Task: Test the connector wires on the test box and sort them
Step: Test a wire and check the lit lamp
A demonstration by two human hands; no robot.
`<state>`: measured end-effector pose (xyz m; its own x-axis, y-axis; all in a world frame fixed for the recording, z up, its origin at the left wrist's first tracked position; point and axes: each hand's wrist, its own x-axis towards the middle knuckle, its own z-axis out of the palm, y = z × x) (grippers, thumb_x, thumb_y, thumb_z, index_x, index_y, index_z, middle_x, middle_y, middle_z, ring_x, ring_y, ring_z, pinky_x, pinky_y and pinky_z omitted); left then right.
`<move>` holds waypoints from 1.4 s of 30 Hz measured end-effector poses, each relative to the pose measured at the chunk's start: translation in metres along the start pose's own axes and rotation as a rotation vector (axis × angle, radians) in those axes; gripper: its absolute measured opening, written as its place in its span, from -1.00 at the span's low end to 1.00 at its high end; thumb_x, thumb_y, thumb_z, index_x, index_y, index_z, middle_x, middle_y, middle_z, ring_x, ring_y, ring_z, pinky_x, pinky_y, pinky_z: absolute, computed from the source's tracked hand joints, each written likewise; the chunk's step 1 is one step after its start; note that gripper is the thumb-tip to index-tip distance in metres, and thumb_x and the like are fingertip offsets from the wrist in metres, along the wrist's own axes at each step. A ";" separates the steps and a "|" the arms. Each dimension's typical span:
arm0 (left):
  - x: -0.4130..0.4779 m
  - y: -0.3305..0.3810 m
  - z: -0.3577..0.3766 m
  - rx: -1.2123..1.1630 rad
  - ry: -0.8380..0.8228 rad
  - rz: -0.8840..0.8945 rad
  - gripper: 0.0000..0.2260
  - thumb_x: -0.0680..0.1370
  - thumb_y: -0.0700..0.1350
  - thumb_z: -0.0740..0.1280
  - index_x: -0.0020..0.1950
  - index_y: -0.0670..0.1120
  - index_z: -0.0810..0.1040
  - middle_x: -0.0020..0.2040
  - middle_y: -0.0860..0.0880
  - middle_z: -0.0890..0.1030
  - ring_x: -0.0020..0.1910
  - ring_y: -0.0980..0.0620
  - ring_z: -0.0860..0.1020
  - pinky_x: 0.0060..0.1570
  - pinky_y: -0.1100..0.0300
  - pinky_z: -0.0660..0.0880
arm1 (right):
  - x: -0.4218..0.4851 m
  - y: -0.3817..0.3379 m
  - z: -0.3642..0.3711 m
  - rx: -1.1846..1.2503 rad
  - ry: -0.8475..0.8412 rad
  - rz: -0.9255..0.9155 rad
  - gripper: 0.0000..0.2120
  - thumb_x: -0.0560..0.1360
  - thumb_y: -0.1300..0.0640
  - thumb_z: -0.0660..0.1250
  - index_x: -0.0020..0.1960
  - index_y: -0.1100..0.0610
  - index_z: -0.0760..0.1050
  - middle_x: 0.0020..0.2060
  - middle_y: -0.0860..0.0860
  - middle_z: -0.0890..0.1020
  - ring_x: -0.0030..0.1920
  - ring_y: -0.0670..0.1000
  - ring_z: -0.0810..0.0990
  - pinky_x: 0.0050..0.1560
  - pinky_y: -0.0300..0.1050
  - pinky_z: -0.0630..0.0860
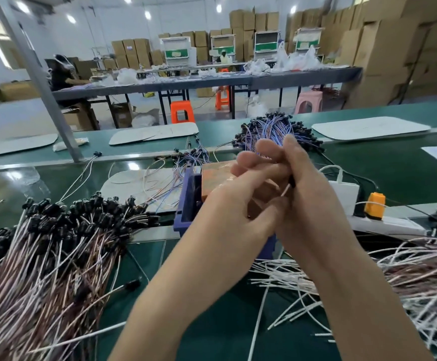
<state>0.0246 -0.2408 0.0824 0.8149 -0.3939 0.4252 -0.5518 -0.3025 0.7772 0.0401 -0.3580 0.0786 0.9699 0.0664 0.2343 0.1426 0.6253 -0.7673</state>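
Green belt (pixel 212 321), head view. Box (pixel 188 201), blue with a copper top, sits at centre, partly behind the hands. Left hand (pixel 240 204) and right hand (pixel 300 188) are pressed together over it. The right pinches one wire (pixel 291 181) at its black connector; the left's grip cannot be told.

Progress, judged: midway.
- Big pile (pixel 42 243) at 8 o'clock.
- Loose pile (pixel 407 269) at 4 o'clock.
- Blue bundle (pixel 274 128) at 12 o'clock.
- Which heap is tested is unclear.

Power strip (pixel 384 224) at 3 o'clock.

Room: benches (pixel 303 79), stools (pixel 182 110), and cartons (pixel 384 48) at 1 o'clock.
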 end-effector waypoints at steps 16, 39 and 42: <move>-0.011 -0.033 -0.067 0.367 0.096 -0.151 -0.89 0.49 0.14 0.35 -0.13 0.19 0.65 -0.26 0.26 0.60 -0.39 0.15 0.47 -0.35 0.33 0.39 | 0.003 -0.036 -0.062 -0.156 0.148 -0.075 -0.84 0.62 0.03 0.26 -0.03 -0.02 0.61 -0.56 -0.10 0.19 -0.61 -0.14 0.08 -0.64 -0.30 0.08; -0.013 -0.012 -0.075 0.561 0.598 0.130 -0.87 0.62 0.21 0.22 0.12 0.28 0.51 -0.11 0.35 0.54 -0.14 0.28 0.47 -0.10 0.33 0.37 | 0.000 0.017 -0.009 -0.904 -0.059 -0.268 -0.86 0.58 -0.02 0.38 0.05 -0.03 0.69 -0.34 -0.16 0.67 -0.31 -0.20 0.63 -0.24 -0.44 0.45; -0.012 -0.016 -0.079 0.494 0.744 0.102 -0.86 0.64 0.23 0.16 0.03 0.35 0.51 -0.18 0.34 0.57 -0.29 0.23 0.52 -0.27 0.17 0.49 | 0.001 0.018 -0.009 -0.898 -0.029 -0.298 -0.86 0.58 -0.01 0.38 0.05 -0.02 0.69 -0.36 -0.19 0.65 -0.35 -0.19 0.61 -0.27 -0.45 0.44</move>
<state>0.0373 -0.1628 0.1016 0.5668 0.1730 0.8055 -0.5015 -0.7032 0.5040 0.0451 -0.3539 0.0590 0.8652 0.0273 0.5006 0.4944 -0.2118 -0.8430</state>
